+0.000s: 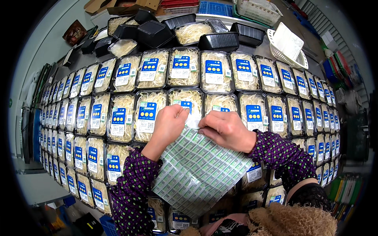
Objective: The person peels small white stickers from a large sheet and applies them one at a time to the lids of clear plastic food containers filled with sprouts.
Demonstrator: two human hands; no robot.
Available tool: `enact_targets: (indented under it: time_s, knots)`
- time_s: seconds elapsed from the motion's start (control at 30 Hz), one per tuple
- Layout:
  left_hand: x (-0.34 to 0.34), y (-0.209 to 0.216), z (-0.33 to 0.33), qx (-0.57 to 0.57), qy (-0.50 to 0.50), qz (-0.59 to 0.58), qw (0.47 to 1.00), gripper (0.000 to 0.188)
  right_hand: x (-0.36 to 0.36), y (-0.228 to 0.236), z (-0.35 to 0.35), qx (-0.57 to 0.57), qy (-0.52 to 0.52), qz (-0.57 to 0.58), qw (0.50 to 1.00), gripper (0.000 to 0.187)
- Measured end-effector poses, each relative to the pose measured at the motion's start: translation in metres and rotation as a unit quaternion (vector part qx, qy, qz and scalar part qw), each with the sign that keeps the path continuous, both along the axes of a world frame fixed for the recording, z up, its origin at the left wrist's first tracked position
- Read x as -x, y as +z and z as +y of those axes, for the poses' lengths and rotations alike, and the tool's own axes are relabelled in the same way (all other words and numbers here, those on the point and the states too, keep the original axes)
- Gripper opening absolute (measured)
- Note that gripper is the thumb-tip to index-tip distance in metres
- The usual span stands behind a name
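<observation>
Both hands are over the middle of rows of packed bean sprout trays. A sheet of small green-and-white stickers (197, 169) hangs tilted below them, one corner pointing toward me. My left hand (168, 125) is closed in a pinch at the sheet's top corner, where a pale white piece (192, 121) shows between the hands. My right hand (229, 129), its fingers bent together, pinches the sheet's upper edge just beside it. Under the fingers lies a tray of bean sprouts (189, 96) with a blue-and-white label, partly hidden by the hands. The sheet covers several nearer trays.
Many labelled sprout trays (147, 70) stand side by side in curved rows. Behind them are empty black trays (155, 33), unlabelled sprout trays (193, 33) and a white basket (289, 53). Crates (258, 11) stand at the far edge.
</observation>
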State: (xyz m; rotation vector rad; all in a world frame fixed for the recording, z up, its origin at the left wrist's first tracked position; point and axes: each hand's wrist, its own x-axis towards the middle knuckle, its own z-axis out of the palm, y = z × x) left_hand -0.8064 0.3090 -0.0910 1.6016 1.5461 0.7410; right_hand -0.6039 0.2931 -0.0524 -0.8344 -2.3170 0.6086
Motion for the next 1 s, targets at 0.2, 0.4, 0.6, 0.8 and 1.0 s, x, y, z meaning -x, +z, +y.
enact_targets:
  time_s: [0.2,0.4,0.6,0.8,1.0]
  knots:
    - [0.020,-0.022,0.006,0.039,0.054,-0.001,0.998,0.030,-0.010,-0.015,0.096,0.280,-0.101,0.156,0.942,0.004]
    - [0.000,-0.008,0.003,0.032,0.029,-0.006,0.999,0.030,-0.035,-0.079,0.215,0.156,-0.295,-0.007,0.943,0.017]
    - [0.003,-0.008,0.000,0.030,0.036,0.006,0.999,0.030,-0.018,-0.081,0.219,0.095,-0.324,-0.100,0.936,0.017]
    - [0.001,0.001,0.004,-0.019,0.045,0.016,0.999,0.030,-0.022,-0.047,0.174,0.122,-0.236,-0.008,0.964,0.026]
    - [-0.031,0.025,0.008,-0.012,0.025,0.038,0.999,0.030,-0.046,0.015,0.006,0.397,-0.003,0.109,0.911,0.021]
